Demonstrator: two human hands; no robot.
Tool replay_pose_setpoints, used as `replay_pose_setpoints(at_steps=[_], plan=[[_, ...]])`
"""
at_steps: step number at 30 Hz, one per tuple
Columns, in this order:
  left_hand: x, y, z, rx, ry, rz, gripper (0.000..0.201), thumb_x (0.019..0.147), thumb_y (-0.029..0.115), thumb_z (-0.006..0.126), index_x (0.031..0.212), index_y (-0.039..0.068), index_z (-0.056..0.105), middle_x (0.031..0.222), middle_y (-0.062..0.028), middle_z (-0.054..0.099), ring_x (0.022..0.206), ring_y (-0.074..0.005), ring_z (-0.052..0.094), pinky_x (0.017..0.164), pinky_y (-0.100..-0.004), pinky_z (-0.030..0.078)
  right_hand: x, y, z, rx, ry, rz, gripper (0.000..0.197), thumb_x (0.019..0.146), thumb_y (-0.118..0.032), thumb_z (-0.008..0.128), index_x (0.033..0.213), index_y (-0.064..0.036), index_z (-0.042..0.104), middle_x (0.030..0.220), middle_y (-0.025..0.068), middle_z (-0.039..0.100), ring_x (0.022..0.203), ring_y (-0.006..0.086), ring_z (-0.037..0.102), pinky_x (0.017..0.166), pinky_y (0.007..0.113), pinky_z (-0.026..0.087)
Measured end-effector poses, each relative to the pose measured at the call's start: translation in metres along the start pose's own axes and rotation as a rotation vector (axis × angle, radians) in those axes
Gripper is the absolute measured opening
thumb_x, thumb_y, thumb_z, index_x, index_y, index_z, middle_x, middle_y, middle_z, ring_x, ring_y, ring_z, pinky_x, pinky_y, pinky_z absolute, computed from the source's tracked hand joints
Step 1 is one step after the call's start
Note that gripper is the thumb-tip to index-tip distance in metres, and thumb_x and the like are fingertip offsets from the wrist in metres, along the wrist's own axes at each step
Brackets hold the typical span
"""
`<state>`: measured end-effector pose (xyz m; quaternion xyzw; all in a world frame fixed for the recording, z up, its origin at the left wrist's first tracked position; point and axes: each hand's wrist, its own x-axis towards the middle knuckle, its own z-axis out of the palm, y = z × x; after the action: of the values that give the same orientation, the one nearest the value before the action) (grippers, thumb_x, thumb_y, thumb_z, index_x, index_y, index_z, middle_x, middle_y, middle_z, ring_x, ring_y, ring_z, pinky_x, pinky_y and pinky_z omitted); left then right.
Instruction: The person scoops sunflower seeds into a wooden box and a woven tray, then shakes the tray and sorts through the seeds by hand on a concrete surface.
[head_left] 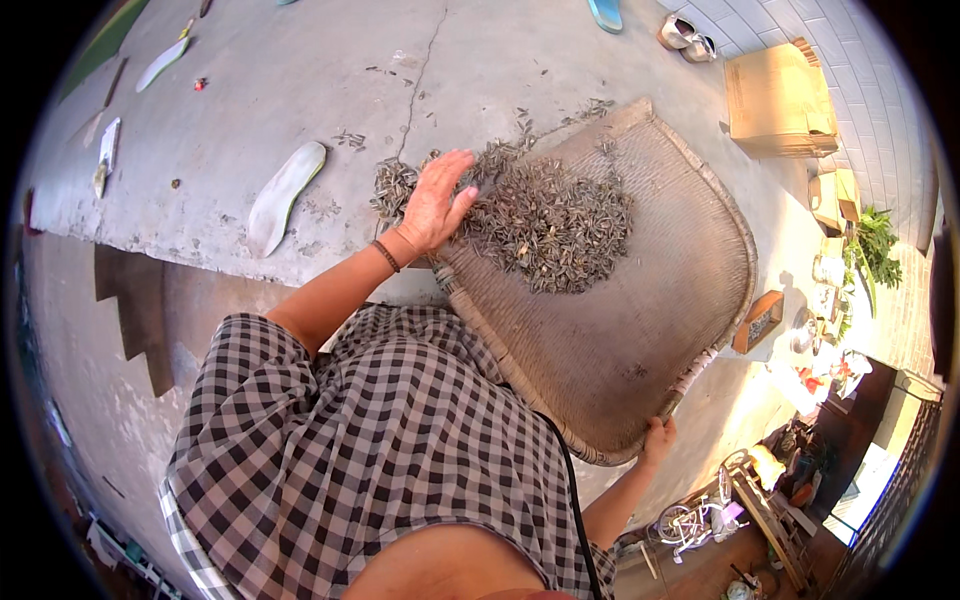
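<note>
A wide woven winnowing basket [660,290] lies tilted in front of me, its open far-left edge over the concrete. Grey striped seeds, which look like sunflower seeds [560,225], are heaped on its left half. More of them form a loose pile [393,185] on the concrete just past the edge. My left hand [438,205], a dark beaded bracelet on its wrist, reaches over that edge between pile and heap, fingers stretched out and thumb apart. At the basket's near right corner my right hand [655,440] is closed around the bound rim; some of its fingers are hidden.
A pale insole [287,198] lies on the concrete ledge [220,130], left of the pile. Scattered seeds and a crack run beyond. A cardboard box [780,100] and shoes [688,38] stand far right. A small open box [758,322] sits beside the basket; a bicycle [690,525] is lower right.
</note>
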<state>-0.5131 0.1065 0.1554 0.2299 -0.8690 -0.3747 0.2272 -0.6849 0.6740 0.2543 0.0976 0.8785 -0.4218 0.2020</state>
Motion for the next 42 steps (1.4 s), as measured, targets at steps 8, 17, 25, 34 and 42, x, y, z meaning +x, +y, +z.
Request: replay_pose_setpoints(at_steps=[8, 17, 25, 34, 42], plan=[[-0.094, -0.096, -0.015, 0.498, 0.137, -0.401, 0.064, 0.094, 0.039, 0.05, 0.141, -0.001, 0.031, 0.148, -0.0166, 0.032, 0.14, -0.0325, 0.026, 0.115, -0.0466, 0.016, 0.013, 0.007, -0.012, -0.091, 0.026, -0.026, 0.03, 0.074, -0.003, 0.049, 0.1, 0.006, 0.061, 0.085, 0.0068, 0.064, 0.07, 0.0141, 0.055, 0.066, 0.028, 0.046], [-0.02, -0.115, 0.005, 0.472, 0.296, -0.304, 0.039, 0.095, 0.032, 0.05, 0.123, 0.005, 0.055, 0.134, -0.0097, 0.052, 0.131, -0.0274, 0.04, 0.112, -0.0451, 0.025, 0.014, -0.004, -0.028, -0.364, 0.098, -0.177, 0.038, 0.074, -0.004, 0.049, 0.109, 0.0063, 0.058, 0.093, 0.0128, 0.065, 0.08, 0.0184, 0.06, 0.073, 0.031, 0.048], [0.023, -0.067, 0.082, -0.019, 0.092, -0.08, 0.031, 0.096, 0.024, 0.049, 0.116, 0.004, 0.059, 0.124, -0.0125, 0.058, 0.119, -0.0297, 0.051, 0.108, -0.0421, 0.033, 0.0, -0.039, -0.007, -0.418, 0.097, -0.128, 0.038, 0.076, -0.003, 0.05, 0.113, 0.0056, 0.058, 0.095, 0.0151, 0.067, 0.084, 0.0229, 0.062, 0.079, 0.033, 0.048], [0.026, 0.018, 0.172, -0.276, -0.386, 0.12, 0.037, 0.099, 0.027, 0.044, 0.125, 0.003, 0.054, 0.134, -0.0159, 0.051, 0.13, -0.0337, 0.041, 0.111, -0.0453, 0.028, 0.019, 0.012, 0.006, -0.167, 0.089, -0.128, 0.037, 0.076, -0.001, 0.05, 0.111, 0.0053, 0.06, 0.096, 0.0127, 0.068, 0.086, 0.0198, 0.063, 0.081, 0.031, 0.048], [-0.017, -0.014, 0.022, -0.048, -0.006, -0.107, 0.034, 0.091, 0.017, 0.058, 0.121, 0.002, 0.055, 0.126, -0.0176, 0.054, 0.116, -0.0343, 0.051, 0.098, -0.0408, 0.041, 0.03, 0.093, 0.043, 0.04, 0.083, -0.11, 0.035, 0.075, -0.002, 0.05, 0.109, 0.005, 0.06, 0.095, 0.0092, 0.066, 0.082, 0.0169, 0.06, 0.079, 0.029, 0.048]])
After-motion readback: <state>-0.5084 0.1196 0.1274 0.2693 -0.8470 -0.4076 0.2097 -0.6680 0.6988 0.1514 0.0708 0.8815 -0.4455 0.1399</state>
